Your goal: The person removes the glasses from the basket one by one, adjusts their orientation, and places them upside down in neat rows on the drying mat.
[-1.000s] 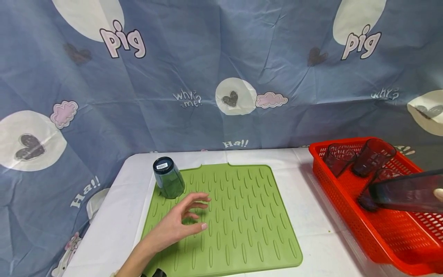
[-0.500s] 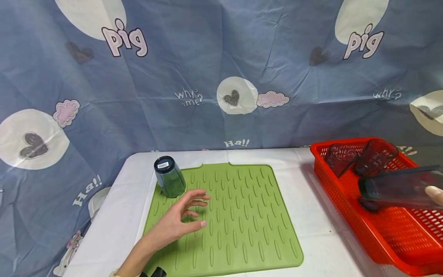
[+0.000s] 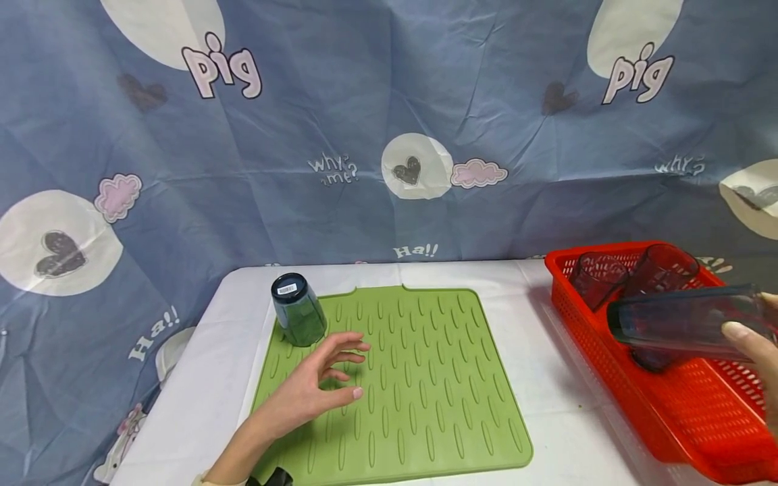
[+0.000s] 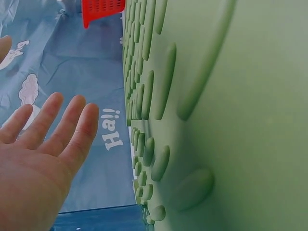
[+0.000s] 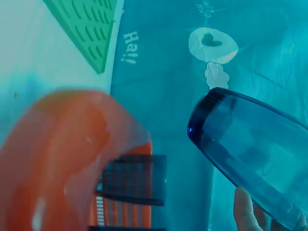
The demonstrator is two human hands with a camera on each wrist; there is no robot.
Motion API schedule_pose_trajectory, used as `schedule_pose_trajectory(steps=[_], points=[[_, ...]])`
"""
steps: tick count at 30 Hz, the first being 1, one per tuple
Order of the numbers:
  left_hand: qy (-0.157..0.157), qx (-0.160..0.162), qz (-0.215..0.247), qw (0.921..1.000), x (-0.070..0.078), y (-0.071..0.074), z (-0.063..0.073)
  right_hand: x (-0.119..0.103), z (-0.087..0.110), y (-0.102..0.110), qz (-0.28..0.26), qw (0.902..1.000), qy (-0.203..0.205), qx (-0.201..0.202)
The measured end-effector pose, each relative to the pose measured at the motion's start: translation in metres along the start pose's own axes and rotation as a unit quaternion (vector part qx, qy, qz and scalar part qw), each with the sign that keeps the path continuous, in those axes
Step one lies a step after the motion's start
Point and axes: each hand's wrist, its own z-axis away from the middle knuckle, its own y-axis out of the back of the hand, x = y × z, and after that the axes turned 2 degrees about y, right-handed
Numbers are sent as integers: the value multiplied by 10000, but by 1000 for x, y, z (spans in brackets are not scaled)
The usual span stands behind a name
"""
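Note:
A tinted drinking glass (image 3: 681,324) lies tilted on its side in the air over the red basket, its thick dark base pointing left. My right hand (image 3: 760,354), partly cut off by the frame edge, grips it near the rim; in the right wrist view, fingertips (image 5: 244,209) show beside the glass (image 5: 250,149). My left hand (image 3: 306,388) hovers over the green drying mat (image 3: 419,378), fingers loosely bent and apart, holding nothing. Upside down on the mat's far left corner stands another glass (image 3: 300,310), a barcode label on its base.
The red plastic basket (image 3: 638,412) stands on the right of the white-covered table (image 3: 547,378), with several more glasses (image 3: 598,273) inside. A blue printed cloth (image 3: 340,121) hangs behind the table.
My right hand has come further into view from the right, carrying the glass left and slightly up over the basket. The left hand has stayed nearly still.

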Motion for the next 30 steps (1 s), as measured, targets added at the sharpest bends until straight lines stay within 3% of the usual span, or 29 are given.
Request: schedule_pose_trajectory(steps=[2,4,7,10,14,21,27,28,30], points=[[-40,-9,-8,10000,0,0,0,-7,5,-3,-765,9970,-28,-101],[2,-12,8,10000,0,1,0,-10,9,-5,-1639,9860,12,-297],[124,3,32,9999,2,0,0,-12,14,-8,-2826,9573,84,-604],[211,33,17,9998,3,0,0,-14,17,-13,-3355,9397,208,-637],[275,49,32,9996,4,1,0,-18,18,-20,-4111,9092,283,-595],[239,47,42,9997,4,3,1,-25,21,-29,-4533,8906,-38,-370],[229,64,14,9997,4,3,0,-31,25,-36,-4793,8762,-61,-498],[233,69,2,9997,4,3,0,-32,26,-37,-4744,8788,-41,-510],[228,76,-9,9997,5,3,0,-35,27,-39,-4813,8746,-17,-586]])
